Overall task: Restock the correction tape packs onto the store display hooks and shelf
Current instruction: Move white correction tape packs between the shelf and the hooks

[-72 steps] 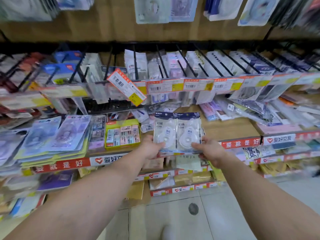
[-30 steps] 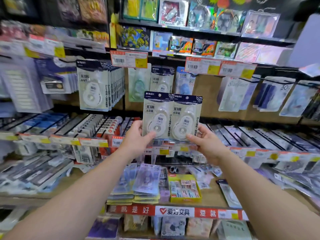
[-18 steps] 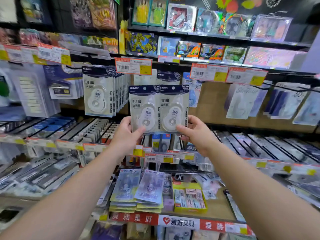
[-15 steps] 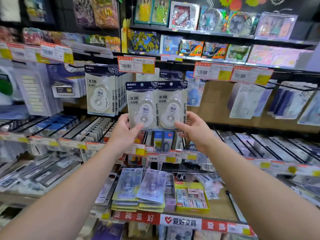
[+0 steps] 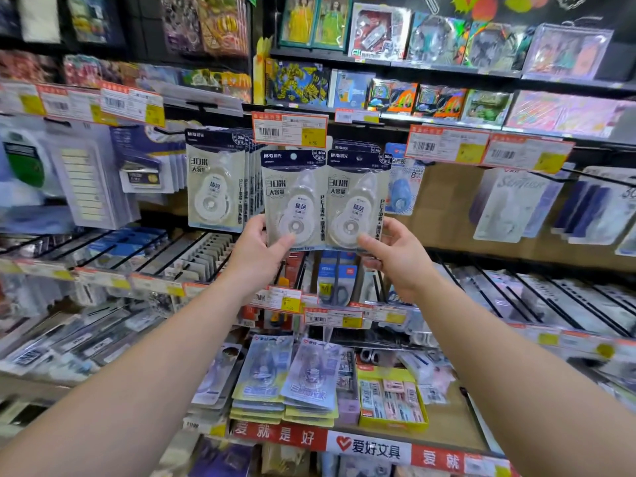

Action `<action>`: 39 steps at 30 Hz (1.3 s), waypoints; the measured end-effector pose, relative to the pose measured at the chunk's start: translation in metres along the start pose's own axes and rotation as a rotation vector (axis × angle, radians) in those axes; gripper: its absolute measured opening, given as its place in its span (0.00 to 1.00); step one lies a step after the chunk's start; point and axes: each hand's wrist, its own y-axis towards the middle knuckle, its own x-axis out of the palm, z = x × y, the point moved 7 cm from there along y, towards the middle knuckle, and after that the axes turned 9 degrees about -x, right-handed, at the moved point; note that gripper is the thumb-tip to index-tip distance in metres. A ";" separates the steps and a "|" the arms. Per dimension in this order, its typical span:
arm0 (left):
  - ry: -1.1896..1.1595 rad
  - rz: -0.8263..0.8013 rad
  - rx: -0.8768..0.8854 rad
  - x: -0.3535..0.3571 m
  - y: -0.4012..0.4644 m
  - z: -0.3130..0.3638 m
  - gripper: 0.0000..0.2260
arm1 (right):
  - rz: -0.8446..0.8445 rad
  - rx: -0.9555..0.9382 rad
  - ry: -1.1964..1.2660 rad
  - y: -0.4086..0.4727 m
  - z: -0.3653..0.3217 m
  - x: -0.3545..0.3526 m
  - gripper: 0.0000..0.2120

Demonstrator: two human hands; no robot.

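A: what's going on with the hands here?

B: left hand [image 5: 256, 258] is pinching the bottom of one navy-topped white correction tape blister pack [image 5: 292, 197]; right hand [image 5: 395, 259] is pinching its twin [image 5: 358, 197]. They're being held upright, edges touching, right under the orange-and-yellow price tag [image 5: 290, 130], beside the hanging row of matching packs [image 5: 215, 180].

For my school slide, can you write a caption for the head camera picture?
Left hand and right hand hold two correction tape packs up below the price tag, beside matching hanging packs.
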 end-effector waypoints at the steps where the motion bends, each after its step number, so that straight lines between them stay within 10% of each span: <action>1: -0.001 0.001 0.002 0.000 0.000 0.000 0.13 | 0.004 0.000 0.005 0.001 0.000 -0.001 0.11; 39: 0.003 -0.012 -0.050 0.027 0.022 -0.017 0.19 | 0.158 0.111 -0.304 0.083 0.049 -0.010 0.11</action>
